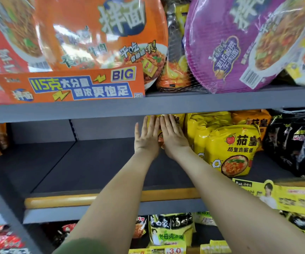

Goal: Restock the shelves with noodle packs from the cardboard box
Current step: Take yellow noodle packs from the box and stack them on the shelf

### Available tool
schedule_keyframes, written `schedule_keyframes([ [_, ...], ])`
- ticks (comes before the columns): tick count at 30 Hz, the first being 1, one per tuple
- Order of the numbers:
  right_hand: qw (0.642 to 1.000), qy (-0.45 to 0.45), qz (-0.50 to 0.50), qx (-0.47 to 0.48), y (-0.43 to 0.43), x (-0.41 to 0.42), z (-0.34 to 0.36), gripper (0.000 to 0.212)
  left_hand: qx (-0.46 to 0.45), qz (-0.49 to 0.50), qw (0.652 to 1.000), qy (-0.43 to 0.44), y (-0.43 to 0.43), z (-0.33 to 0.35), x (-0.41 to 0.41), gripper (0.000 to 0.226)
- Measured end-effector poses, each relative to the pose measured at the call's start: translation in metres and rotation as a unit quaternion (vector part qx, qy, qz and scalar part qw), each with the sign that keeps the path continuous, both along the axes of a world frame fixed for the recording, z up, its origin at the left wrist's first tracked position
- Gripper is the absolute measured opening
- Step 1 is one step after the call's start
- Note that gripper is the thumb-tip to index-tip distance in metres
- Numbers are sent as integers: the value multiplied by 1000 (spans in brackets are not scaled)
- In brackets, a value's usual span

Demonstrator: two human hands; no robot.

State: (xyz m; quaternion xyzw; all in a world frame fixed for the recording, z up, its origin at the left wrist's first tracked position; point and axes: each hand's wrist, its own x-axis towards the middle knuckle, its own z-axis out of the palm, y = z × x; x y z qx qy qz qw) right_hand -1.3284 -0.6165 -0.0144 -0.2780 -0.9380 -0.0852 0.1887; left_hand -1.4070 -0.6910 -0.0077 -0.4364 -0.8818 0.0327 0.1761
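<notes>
From the head view, both of your hands are deep in the middle shelf (pixel 93 162). Your left hand (pixel 146 138) and right hand (pixel 173 140) lie side by side, very close together. The fingers are straight and flat. They press on a yellow noodle pack (pixel 179 120) and do not curl round it. The pack stands at the far back of the shelf, right under the shelf above. It is just to the left of the row of yellow packs (pixel 234 149). Most of it hides behind your hands, so I cannot tell if it stands straight.

I think you are setting this pack in its place. To do it well, push with flat fingers, soft and even, so the bag does not get squashed. Slide it to the right until it touches the yellow row, with no gap. Make it stand up with its picture side facing you, like the near pack in the row. Watch the tops of your fingers, because the shelf above is very close.

To the left the shelf is bare, so more packs can go there. Fill the back first, then come nearer to the orange rail (pixel 74 198). The cardboard box is not in view, so you need to look away to reach for the next pack.
</notes>
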Motion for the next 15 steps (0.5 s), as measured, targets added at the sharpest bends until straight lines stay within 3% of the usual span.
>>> schedule_keyframes([
  [6,995,-58,-2,-82,-51,25,13,87,-42,13,998,-37,-49,6,27,78],
  [10,996,-58,0,-61,-99,49,17,83,-36,4,997,-67,-98,11,48,70],
  [13,997,-56,-11,-46,-144,68,22,67,24,0,993,-118,-145,16,67,65],
  [15,1000,0,16,-23,-176,79,22,44,84,-20,983,-162,-180,17,79,55],
])
